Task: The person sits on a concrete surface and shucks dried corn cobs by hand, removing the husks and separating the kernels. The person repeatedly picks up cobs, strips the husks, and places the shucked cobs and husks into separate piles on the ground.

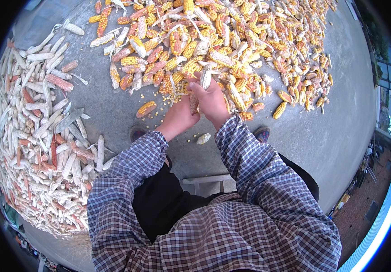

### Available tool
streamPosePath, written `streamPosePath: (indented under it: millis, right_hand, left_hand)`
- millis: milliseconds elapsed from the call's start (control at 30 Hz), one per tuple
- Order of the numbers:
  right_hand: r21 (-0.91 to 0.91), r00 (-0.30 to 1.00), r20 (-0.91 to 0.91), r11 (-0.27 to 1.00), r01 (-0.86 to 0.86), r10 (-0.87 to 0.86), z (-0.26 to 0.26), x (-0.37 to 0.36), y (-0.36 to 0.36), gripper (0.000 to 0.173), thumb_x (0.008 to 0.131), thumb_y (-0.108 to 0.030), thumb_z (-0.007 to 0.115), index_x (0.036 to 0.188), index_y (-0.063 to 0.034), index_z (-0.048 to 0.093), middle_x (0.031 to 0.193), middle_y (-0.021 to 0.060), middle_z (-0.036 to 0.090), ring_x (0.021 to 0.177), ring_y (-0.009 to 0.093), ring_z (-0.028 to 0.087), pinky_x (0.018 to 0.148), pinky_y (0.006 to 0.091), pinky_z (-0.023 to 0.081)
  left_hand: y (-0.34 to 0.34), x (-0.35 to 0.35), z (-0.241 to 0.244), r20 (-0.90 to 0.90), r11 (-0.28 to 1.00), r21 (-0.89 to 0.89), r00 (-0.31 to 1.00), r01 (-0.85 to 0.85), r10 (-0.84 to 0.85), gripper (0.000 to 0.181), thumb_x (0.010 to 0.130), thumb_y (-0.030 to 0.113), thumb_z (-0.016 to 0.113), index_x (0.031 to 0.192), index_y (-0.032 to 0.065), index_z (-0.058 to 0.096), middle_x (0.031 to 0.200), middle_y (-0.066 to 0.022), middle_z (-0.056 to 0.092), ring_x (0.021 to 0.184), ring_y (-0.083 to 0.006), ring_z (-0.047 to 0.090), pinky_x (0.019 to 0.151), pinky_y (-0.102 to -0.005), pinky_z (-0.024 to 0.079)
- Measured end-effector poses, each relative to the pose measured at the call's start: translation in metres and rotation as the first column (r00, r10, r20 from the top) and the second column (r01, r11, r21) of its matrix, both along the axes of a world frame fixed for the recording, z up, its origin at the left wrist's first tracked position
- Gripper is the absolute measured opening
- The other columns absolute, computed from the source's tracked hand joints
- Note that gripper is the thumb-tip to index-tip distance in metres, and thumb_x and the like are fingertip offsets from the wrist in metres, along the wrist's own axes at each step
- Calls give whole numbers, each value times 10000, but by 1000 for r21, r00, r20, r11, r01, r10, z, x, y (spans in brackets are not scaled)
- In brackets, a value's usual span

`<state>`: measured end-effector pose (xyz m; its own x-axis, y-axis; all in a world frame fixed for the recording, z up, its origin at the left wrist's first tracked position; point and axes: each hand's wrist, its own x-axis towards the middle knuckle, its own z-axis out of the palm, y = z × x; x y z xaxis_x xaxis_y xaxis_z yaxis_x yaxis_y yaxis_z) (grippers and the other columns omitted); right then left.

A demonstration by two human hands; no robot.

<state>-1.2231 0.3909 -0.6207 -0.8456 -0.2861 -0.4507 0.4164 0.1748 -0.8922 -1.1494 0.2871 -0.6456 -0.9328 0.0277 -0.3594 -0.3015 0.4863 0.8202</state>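
My right hand (214, 102) is closed around a whitish corncob (205, 79), which points away from me and looks mostly bare of kernels. Just below and to the left, my left hand (179, 117) grips a pinkish corncob (193, 102), pressed close against the right hand. The fingers partly hide both cobs, and whether these touch each other cannot be made out. Loose yellow kernels (163, 98) are scattered on the concrete around the hands. Beyond them spreads a heap of yellow and reddish corn ears (188, 49), some with dry husk strips.
A big pile of pale, stripped cobs (38, 136) rises at my left. One yellow ear (146, 109) lies apart near my left hand, and a short whitish cob piece (203, 138) rests between my feet. A low stool or frame edge (207, 179) shows between my legs.
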Motion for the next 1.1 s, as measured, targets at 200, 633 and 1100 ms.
streamPosePath:
  millis: [200,633,1100]
  right_hand:
    - [289,935,-282,949,-130,214,6,-8,1,251,887,-145,628,1089,-10,563,928,58,627,825,117,592,752,281,488]
    - [-86,998,55,996,26,-21,40,-35,3,242,883,-222,662,998,-22,587,773,1,606,664,78,533,604,252,451]
    - [-436,980,183,900,14,74,34,-34,27,510,954,-405,494,1313,-45,465,1243,152,571,1102,242,560,933,377,438]
  left_hand:
    - [1,0,30,474,610,687,880,-395,37,260,769,107,590,1005,40,503,729,-57,536,544,-141,516,440,-261,372]
    - [-35,-11,45,452,333,862,878,-383,-159,330,823,210,617,1081,35,509,776,-78,584,536,-154,550,405,-264,376]
    - [-36,-4,23,132,-383,868,890,-316,-436,488,819,478,546,898,-2,501,502,-14,453,387,-113,414,367,-256,309]
